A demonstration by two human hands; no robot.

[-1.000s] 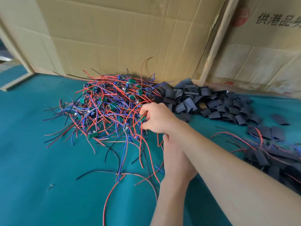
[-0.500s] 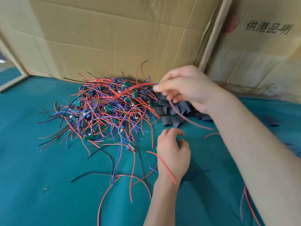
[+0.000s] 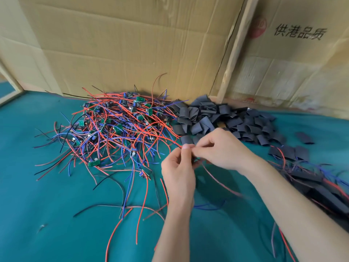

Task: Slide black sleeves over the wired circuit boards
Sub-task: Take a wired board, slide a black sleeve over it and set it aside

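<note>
Teal worktop [image 3: 47, 214] underneath, cardboard sheets [image 3: 132, 44] standing along the far edge. Far left of centre: tangled heap of wired circuit boards [image 3: 117, 129], small green boards among red, blue and black leads, loose ends trailing toward the near side. Just right of that heap and touching it: pile of black sleeves [image 3: 217, 118], flattened short tubes, spreading rightward along the cardboard. In the middle, near side of both heaps: left hand [image 3: 178, 171] raised, fingers curled, thumb and forefinger pinching something small at the tips; right hand [image 3: 221, 150] meeting it from the right, fingertips likewise pinched on the same spot, touching the left fingertips. Held item mostly hidden between the fingers; a dark bit showing under them, sleeve or board impossible to tell. One blurred red wire [image 3: 221, 183] hanging from the pinch toward the near right. Far right, by the right forearm: second heap of sleeved boards [image 3: 317, 186], black tubes with red and blue leads poking out.
</note>
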